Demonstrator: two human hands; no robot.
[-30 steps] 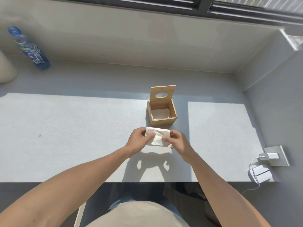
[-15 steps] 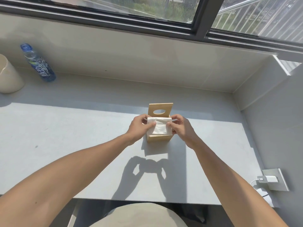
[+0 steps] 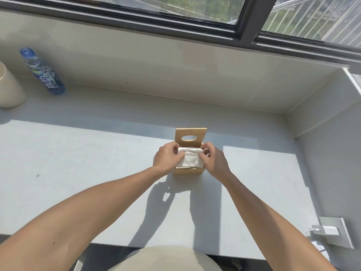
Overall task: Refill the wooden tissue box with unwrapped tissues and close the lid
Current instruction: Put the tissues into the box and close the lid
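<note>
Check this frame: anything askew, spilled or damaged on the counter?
Nothing stands out. Both hands, left and right, hold the tissues at the box opening, its lid standing open behind. The bottle only looks tilted, likely from the wide lens; no spill shows.

Hands and tissues blocking the box interior

The white folded tissue stack and both hands are covering the open light wooden tissue box, hiding its inside; the cream cylindrical cup is running off the left edge, and the blue-labelled plastic bottle print is staying unreadable.
</note>
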